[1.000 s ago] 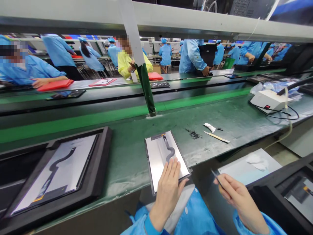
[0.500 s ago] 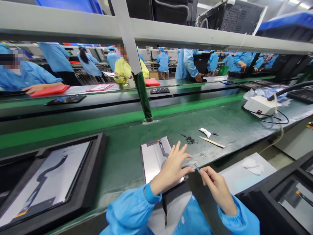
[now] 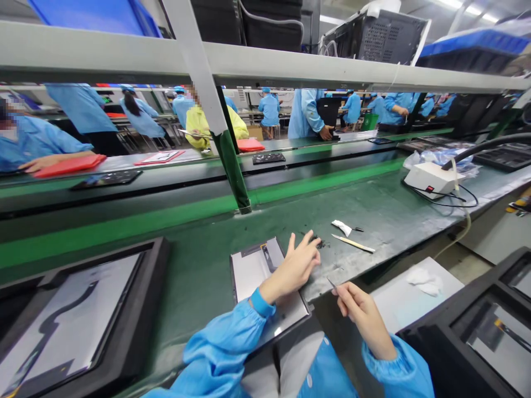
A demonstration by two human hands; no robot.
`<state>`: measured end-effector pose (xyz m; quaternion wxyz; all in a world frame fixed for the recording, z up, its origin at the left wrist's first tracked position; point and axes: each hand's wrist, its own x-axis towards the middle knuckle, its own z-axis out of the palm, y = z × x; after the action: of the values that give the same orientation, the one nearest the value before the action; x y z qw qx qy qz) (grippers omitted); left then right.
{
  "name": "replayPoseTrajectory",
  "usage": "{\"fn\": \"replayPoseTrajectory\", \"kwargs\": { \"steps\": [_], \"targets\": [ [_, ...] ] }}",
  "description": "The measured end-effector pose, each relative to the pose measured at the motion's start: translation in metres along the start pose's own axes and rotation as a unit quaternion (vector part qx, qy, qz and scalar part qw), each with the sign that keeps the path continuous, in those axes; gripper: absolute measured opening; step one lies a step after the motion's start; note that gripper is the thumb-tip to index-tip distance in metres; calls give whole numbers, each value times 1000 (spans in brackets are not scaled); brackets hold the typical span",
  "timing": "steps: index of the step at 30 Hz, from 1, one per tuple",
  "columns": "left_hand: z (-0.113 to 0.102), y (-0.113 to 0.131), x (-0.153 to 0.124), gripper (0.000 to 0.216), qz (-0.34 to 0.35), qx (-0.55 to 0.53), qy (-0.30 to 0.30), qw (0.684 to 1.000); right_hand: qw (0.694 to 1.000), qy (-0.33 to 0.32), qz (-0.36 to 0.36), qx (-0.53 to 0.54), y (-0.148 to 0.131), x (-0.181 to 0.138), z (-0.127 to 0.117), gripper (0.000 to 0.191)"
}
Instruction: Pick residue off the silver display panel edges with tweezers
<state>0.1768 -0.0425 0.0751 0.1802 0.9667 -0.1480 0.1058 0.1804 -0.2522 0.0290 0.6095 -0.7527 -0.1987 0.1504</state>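
Observation:
A flat display panel with a silvery back and a dark ribbon cable lies at the front of the green bench. Over its right side reaches my left hand, open with fingers spread, its fingertips at a small pile of black scraps. My right hand is closed on slim pointed tweezers, held in front of the bench edge with the tips toward the upper left. A yellow-handled craft knife and a crumpled white wipe lie beyond the scraps.
A black foam tray holding another panel stands at the left. Another black tray is at the lower right, near a white board. A white box with a hose sits farther right. Co-workers are across the line behind a post.
My left hand has moved forward from the tweezers' tips to the black scraps. The right hand still holds the tweezers, now apart from the left hand. The view has shifted slightly.

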Motion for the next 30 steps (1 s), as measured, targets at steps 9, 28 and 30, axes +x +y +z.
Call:
{"fn": "replayPoseTrajectory", "kwargs": {
  "steps": [9, 28, 30],
  "targets": [
    [-6, -40, 16, 40, -58, 109, 35, 992, 997, 4, -28, -65, 8, -20, 10, 39],
    [38, 21, -203, 63, -97, 169, 176, 965, 934, 41, -184, -302, 23, -59, 28, 27],
    [41, 22, -203, 60, -100, 165, 195, 962, 932, 36, -188, -309, 23, -60, 28, 25]
  ]
}}
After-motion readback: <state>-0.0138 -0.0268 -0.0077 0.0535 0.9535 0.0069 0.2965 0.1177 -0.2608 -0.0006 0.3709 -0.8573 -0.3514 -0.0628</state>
